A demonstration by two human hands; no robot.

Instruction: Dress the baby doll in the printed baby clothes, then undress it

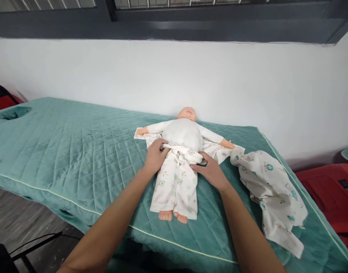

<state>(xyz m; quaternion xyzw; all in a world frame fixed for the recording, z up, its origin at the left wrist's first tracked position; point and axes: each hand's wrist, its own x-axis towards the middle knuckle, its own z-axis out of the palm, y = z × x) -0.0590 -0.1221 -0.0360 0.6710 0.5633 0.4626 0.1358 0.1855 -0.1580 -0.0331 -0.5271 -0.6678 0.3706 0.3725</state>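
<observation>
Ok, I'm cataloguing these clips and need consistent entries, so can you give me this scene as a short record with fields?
doll: on its back, arms spread
trousers: on the doll, feet showing below the hems
left hand: fingers gripping the waistband
right hand: fingers gripping the waistband's other side
under the doll: spread printed cloth
beside the doll: crumpled patterned garment, at picture right
surface: green quilted cover

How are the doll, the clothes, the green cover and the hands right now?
Doll: on its back, arms spread
Pants: on the doll, waist bunched
Garment underneath: spread out
Loose printed garment: crumpled
Green cover: spread out, slightly wrinkled
Left hand: gripping the pants' waist
Right hand: gripping it too
</observation>
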